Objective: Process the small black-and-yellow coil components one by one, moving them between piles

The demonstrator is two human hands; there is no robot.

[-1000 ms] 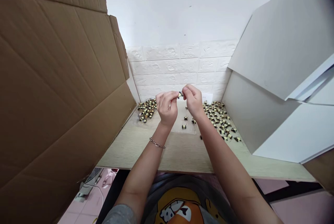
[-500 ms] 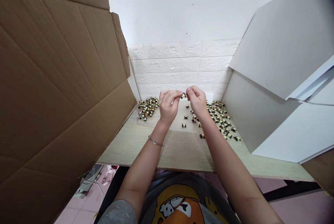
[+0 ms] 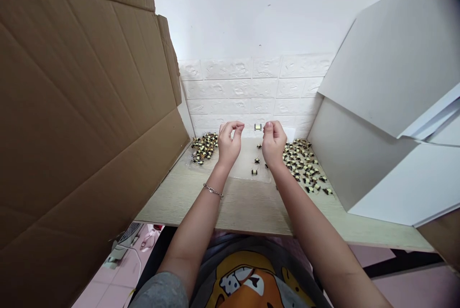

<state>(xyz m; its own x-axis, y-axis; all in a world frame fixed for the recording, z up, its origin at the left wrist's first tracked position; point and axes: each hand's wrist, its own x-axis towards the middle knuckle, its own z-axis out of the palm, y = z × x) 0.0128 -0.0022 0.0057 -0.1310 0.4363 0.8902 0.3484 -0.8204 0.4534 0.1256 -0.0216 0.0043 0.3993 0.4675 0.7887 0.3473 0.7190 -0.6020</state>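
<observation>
Between my two hands a small coil (image 3: pixel 258 127), yellow around its middle with dark ends, is up off the table. It sits right beside the thumb and fingertips of my right hand (image 3: pixel 273 142), which is closed; any lead wire in that grip is too fine to see. To its left, a short gap apart from the coil, my left hand (image 3: pixel 229 142) is pinched, thumb against fingers. Whatever that pinch holds, possibly a thin wire, cannot be made out. Below the hands a few loose coils (image 3: pixel 254 172) lie on a clear plastic sheet (image 3: pixel 240 169).
A heap of similar coils (image 3: pixel 204 147) lies at the left and a wider spread of them (image 3: pixel 302 159) at the right. Cardboard (image 3: pixel 89 107) walls off the left side, white panels (image 3: pixel 381 154) the right. A white brick-patterned wall (image 3: pixel 251 90) stands behind the wooden table (image 3: pixel 251 207).
My left fingertips have come off the coil and moved left. My right hand has moved slightly right and turned, its fingers more closed, with the coil staying beside it.
</observation>
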